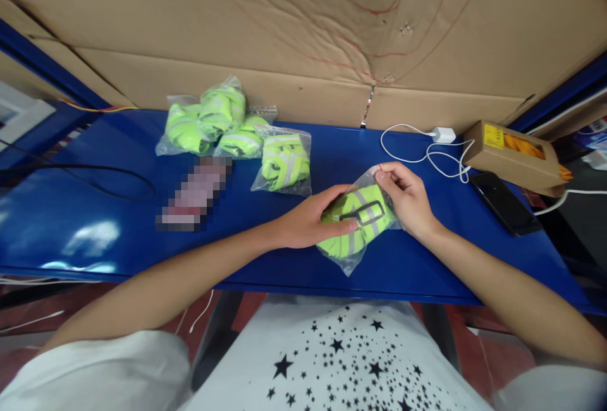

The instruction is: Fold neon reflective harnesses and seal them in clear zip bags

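A clear zip bag (353,259) holds a folded neon-yellow reflective strap (348,215) with grey bands and a dark rectangular buckle. My left hand (315,218) grips the bag from its left side, thumb across the front and fingers behind. At the bag's upper right corner, my right hand (405,196) pinches the edge near a small red strip. The bag is tilted just above or on the blue table; I cannot tell which. Several similar bagged neon straps (284,161) lie farther back to the left, some piled on each other.
On the blue table (265,265), a pixelated flat item (195,195) lies left of my hands. A black phone (505,203), a brown box (515,155) and a white charger (444,135) with cable are at the right. A cardboard wall (237,69) stands behind.
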A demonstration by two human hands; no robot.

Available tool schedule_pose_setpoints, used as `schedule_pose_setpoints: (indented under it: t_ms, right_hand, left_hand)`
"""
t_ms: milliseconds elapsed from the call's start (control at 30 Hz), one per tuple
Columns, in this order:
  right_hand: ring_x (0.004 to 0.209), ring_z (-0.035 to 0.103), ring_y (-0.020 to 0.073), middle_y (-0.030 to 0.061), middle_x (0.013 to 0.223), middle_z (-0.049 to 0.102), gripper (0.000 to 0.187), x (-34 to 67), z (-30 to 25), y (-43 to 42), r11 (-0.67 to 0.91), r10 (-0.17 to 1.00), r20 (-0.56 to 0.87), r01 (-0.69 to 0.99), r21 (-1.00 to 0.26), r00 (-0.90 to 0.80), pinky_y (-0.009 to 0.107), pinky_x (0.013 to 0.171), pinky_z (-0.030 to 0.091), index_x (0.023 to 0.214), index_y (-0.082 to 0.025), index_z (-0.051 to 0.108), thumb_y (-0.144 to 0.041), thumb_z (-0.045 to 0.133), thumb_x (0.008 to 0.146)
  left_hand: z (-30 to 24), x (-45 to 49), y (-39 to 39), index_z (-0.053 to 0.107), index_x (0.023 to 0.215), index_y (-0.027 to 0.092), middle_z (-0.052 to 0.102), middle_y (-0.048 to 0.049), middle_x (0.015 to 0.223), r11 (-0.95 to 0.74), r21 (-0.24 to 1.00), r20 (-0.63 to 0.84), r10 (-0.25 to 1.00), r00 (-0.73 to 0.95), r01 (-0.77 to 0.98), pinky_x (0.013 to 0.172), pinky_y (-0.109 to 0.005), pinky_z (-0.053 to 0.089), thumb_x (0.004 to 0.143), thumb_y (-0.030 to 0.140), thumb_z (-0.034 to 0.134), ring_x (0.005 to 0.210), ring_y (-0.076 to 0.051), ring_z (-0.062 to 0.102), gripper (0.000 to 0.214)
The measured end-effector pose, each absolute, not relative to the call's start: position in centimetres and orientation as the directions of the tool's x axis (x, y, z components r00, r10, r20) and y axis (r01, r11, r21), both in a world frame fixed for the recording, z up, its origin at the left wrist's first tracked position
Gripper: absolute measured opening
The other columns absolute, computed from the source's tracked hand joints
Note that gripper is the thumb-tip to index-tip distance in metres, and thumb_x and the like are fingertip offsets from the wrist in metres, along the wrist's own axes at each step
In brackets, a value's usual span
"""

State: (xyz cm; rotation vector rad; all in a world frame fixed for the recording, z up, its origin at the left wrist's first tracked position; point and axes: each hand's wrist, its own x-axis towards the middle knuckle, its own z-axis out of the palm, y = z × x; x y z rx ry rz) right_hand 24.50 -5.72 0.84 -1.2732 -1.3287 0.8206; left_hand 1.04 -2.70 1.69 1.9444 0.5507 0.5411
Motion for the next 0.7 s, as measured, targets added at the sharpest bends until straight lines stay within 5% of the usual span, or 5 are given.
schedule_pose_setpoints:
  t_ms: [200, 400, 533, 633, 700]
  right_hand:
    - [0.079, 0.058, 0.017, 0.0015, 0.089, 0.061, 0.022, 26.0, -0.4, -4.5, 0.194, 0.882, 0.289, 0.273, -0.942, 0.371, 0.031, 0.074, 0.049, 0.103, -0.025, 0.062, -0.046, 0.06, 0.099]
    - [0.113, 0.059, 0.0222, 0.0083, 0.13, 0.059, 0.033, 27.8, -0.9, -3.2, 0.235, 0.74, 0.511, 0.544, -0.805, 0.436, 0.038, 0.093, 0.05, 0.125, -0.026, 0.054, -0.029, 0.06, 0.093]
    - [0.117, 0.058, 0.026, 0.0089, 0.122, 0.063, 0.021, 26.4, 0.9, -5.1, 0.366, 0.754, 0.639, 0.712, -0.599, 0.15, 0.045, 0.1, 0.045, 0.117, -0.025, 0.061, -0.026, 0.057, 0.097]
    - [0.11, 0.06, 0.0259, 0.0075, 0.113, 0.068, 0.021, 25.6, 2.1, -6.3, 0.478, 0.79, 0.581, 0.792, -0.38, -0.198, 0.046, 0.096, 0.041, 0.11, -0.025, 0.065, -0.02, 0.046, 0.102]
    - [0.109, 0.06, 0.026, 0.0075, 0.114, 0.069, 0.025, 25.6, 2.5, -6.6, 0.485, 0.807, 0.523, 0.811, -0.327, -0.273, 0.045, 0.093, 0.04, 0.111, -0.024, 0.065, -0.019, 0.042, 0.104]
  left_hand:
    - [2.5, 0.5, -3.0, 0.052, 0.139, 0.02, 0.05, -0.018, 0.148, -0.833, 0.434, 0.55, 0.547, 0.631, 0.343, 0.118, -0.047, 0.04, 0.102, 0.037, 0.056, 0.141, -0.029, 0.047, 0.041]
    - [2.2, -0.1, -1.3, 0.05, 0.149, 0.014, 0.035, -0.0245, 0.163, -0.675, 0.067, 0.446, 0.679, 0.584, 0.734, 0.122, -0.064, 0.023, 0.102, 0.039, 0.052, 0.152, -0.043, 0.032, 0.053]
    - [1.1, -0.3, -1.0, 0.046, 0.154, 0.011, 0.044, -0.0263, 0.157, -0.635, -0.015, 0.339, 0.723, 0.602, 0.772, 0.125, -0.066, 0.015, 0.104, 0.046, 0.047, 0.152, -0.043, 0.033, 0.061]
    - [0.9, -0.3, -1.2, 0.049, 0.152, 0.012, 0.047, -0.0248, 0.156, -0.643, -0.039, 0.33, 0.714, 0.617, 0.765, 0.126, -0.066, 0.014, 0.103, 0.044, 0.048, 0.153, -0.043, 0.033, 0.058]
    - [1.0, -0.4, -1.2, 0.05, 0.151, 0.012, 0.047, -0.0249, 0.155, -0.643, -0.039, 0.325, 0.715, 0.619, 0.765, 0.126, -0.067, 0.015, 0.103, 0.043, 0.049, 0.152, -0.044, 0.033, 0.057]
